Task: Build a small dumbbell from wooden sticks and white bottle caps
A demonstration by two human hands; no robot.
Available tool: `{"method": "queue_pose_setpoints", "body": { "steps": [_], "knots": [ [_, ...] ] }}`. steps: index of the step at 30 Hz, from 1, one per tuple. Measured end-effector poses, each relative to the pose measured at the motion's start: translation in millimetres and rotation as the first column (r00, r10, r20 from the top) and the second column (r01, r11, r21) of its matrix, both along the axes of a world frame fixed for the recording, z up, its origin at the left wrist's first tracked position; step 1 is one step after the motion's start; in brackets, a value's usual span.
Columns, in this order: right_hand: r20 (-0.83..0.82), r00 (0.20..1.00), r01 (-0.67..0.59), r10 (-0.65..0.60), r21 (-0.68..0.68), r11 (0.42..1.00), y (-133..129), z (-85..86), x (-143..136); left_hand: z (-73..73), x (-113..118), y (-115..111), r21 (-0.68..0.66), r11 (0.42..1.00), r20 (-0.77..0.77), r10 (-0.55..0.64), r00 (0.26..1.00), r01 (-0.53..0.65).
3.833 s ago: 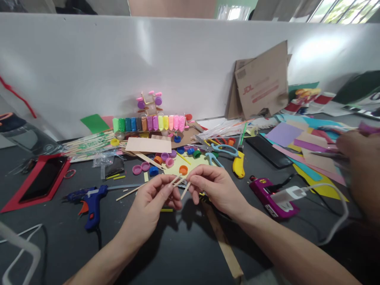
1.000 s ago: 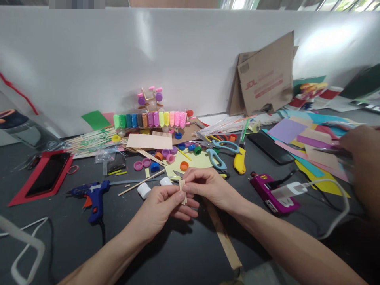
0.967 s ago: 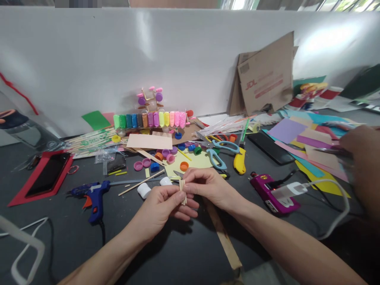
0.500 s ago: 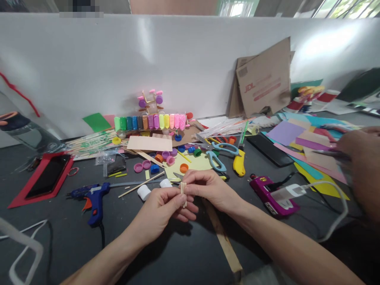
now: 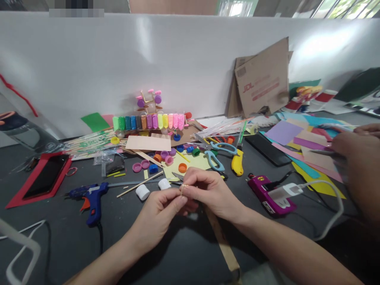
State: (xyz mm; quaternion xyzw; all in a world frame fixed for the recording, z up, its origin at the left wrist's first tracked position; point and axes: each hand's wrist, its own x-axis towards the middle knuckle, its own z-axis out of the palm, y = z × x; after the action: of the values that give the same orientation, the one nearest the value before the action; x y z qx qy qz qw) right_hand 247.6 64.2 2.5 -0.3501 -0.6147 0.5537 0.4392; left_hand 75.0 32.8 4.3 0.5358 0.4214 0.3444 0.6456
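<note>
My left hand (image 5: 162, 211) and my right hand (image 5: 210, 194) meet above the near middle of the table, fingertips pinched together. Between them is a small bundle of short wooden sticks (image 5: 183, 188), mostly hidden by the fingers. Both hands appear to grip it. Just beyond my left hand lie two white cylinders (image 5: 143, 192) and a thin wooden stick (image 5: 139, 184). A flat wooden strip (image 5: 222, 242) runs under my right wrist toward the near edge. Partly behind my right hand, a pointed metal blade (image 5: 178, 176) rests near an orange cap (image 5: 182, 168).
A blue glue gun (image 5: 96, 204) lies left. Blue-handled scissors (image 5: 222, 148), a yellow utility knife (image 5: 237, 162) and a purple device with a white plug (image 5: 261, 190) lie right. Another person's hand (image 5: 353, 158) is over coloured papers (image 5: 283, 132). Cardboard (image 5: 263, 79) leans against the white partition.
The bundle of sticks, upright and plainly seen before, is now mostly covered by my fingers. My right hand has moved slightly down and closer over it. The view has shifted slightly.
</note>
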Motion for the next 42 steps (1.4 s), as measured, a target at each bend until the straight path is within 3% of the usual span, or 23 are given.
{"method": "queue_pose_setpoints", "body": {
  "steps": [6,10,12,15,20,24,28,31,34,38,42],
  "knots": [
    [0.121,0.992,0.023,-0.043,0.16,0.987,0,-1.9,-10,-1.6,1,-4,0.083,0.991,-0.042,0.113,0.993,-0.109],
    [0.353,0.935,-0.058,-0.022,0.215,0.975,11,3.3,-1,-4.7,-13,-6,0.124,0.975,-0.111,0.197,0.974,-0.183],
    [0.514,0.855,-0.076,-0.066,0.251,0.965,17,5.1,14,-7.2,-25,-7,0.151,0.956,-0.125,0.27,0.955,-0.25],
    [0.747,0.654,-0.145,-0.119,0.278,0.95,20,-0.1,38,-12.6,-45,-9,0.221,0.92,-0.125,0.355,0.927,-0.323],
    [0.918,0.371,-0.281,-0.14,0.254,0.925,17,-18.7,51,-19.6,-63,-13,0.289,0.89,-0.103,0.395,0.913,-0.353],
    [0.951,0.26,-0.345,-0.168,0.254,0.904,20,-27.9,47,-20.2,-71,-15,0.359,0.872,-0.102,0.391,0.915,-0.333],
    [0.953,0.217,-0.356,-0.209,0.277,0.892,24,-36.6,54,-23.6,-78,-17,0.373,0.86,-0.091,0.406,0.909,-0.347],
    [0.931,0.258,-0.342,-0.258,0.338,0.877,21,-31.5,59,-25.9,-80,-19,0.352,0.864,-0.101,0.418,0.903,-0.36],
    [0.85,0.422,-0.301,-0.314,0.458,0.836,14,-13.3,49,-26.6,-78,-20,0.368,0.865,-0.121,0.408,0.905,-0.341],
    [0.775,0.608,-0.349,-0.174,0.458,0.817,5,3.7,14,-28.4,-76,-19,0.47,0.815,-0.153,0.452,0.879,-0.338],
    [0.75,0.653,-0.394,-0.103,0.452,0.8,2,-3.3,-10,-30.7,-81,-16,0.589,0.753,-0.218,0.497,0.84,-0.293]
  ]
}}
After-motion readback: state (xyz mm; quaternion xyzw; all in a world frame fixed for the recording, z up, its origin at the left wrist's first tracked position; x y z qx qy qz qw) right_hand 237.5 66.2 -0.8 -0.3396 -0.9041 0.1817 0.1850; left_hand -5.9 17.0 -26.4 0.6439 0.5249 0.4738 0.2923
